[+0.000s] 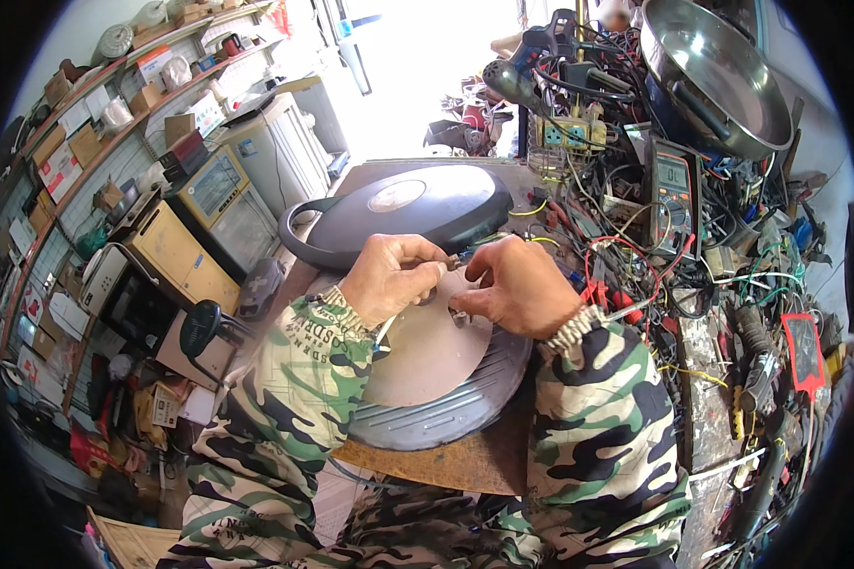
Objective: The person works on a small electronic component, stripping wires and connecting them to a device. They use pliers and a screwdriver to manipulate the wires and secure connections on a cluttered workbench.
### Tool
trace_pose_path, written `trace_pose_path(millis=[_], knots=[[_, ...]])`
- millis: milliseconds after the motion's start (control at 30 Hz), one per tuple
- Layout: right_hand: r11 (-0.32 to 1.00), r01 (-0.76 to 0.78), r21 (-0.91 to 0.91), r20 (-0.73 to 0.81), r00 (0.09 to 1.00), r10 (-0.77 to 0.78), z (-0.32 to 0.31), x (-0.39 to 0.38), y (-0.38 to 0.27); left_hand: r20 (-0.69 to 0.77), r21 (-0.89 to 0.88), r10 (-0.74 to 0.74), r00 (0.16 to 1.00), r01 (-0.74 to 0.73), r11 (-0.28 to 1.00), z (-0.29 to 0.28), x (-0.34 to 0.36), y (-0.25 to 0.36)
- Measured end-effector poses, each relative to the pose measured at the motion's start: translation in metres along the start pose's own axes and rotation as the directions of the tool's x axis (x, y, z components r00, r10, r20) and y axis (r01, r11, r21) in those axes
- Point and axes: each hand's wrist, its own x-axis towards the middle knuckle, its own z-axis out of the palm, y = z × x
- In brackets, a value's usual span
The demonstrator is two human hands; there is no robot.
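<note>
Both hands meet over a round dark ribbed metal plate (446, 422) that carries a beige disc (427, 365). My left hand (389, 282) is closed in a pinch, thumb against fingers. Opposite it, the fingers of my right hand (527, 289) are bent and pinched too. Between the fingertips is a small brownish piece (454, 262), too small and too covered to name. A little metal bracket (462, 318) stands on the disc under my right hand. Just behind my hands lies a large dark oval lid (417, 204) with a loop handle at its left.
Crowding the right side are tangled wires, a multimeter (674, 194) with red leads (598, 289), a red-framed dark panel (805, 351) and a large steel pan (716, 81). A wooden board (465, 465) supports the plate. At left stand a dark stool (204, 327) and loaded shelves (133, 119).
</note>
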Motion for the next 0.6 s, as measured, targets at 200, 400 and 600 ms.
trace_pose_path(millis=[200,400,600], knots=[[0.986,0.167,0.029,-0.089,0.982,-0.164,0.009,0.012,0.008,0.0,-0.066,0.003,1.0,-0.003,0.998,0.002,0.002,-0.001],[0.913,0.398,-0.091,-0.108,0.907,-0.406,0.003,0.013,0.01,-0.07,0.096,0.041,0.997,-0.035,0.995,0.006,-0.006,0.005],[0.81,0.567,-0.152,-0.216,0.78,-0.587,0.012,0.023,0.017,-0.036,0.273,0.209,0.977,-0.192,0.943,0.002,-0.004,-0.01]])
